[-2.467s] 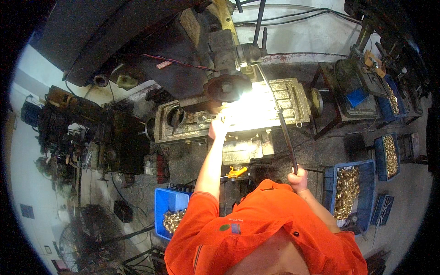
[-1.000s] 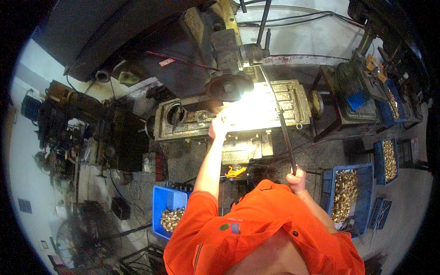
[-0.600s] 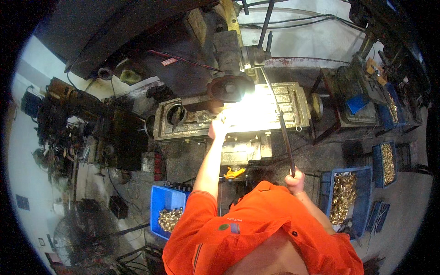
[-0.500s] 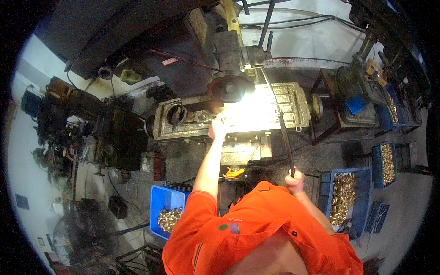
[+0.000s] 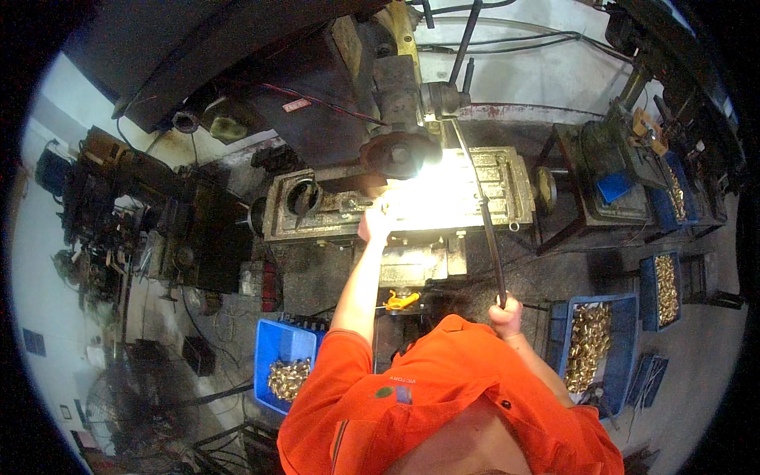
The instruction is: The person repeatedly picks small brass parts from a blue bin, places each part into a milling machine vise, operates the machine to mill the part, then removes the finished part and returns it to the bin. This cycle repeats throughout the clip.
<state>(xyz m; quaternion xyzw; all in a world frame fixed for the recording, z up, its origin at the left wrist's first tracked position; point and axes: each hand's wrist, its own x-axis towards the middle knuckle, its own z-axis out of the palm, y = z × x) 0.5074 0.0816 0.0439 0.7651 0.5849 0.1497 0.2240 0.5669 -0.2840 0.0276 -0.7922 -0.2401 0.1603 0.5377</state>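
Right hand (image 5: 505,311) is wrapped around the lower end of the drill press's long black lever (image 5: 484,222). Left hand (image 5: 374,224) reaches onto the glaring machine table (image 5: 514,186) under the spindle (image 5: 400,152); its grip I cannot tell. Brass parts fill the right blue bin (image 5: 590,344), fewer lie in the left blue bin (image 5: 286,372), so plenty seems left.

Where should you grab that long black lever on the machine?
Grip the long black lever at its low free end, coming from below on the person's side. The rod slants down from the machine head toward the person, so that end is nearest. The right hand is wrapped around it there, fingers closed.
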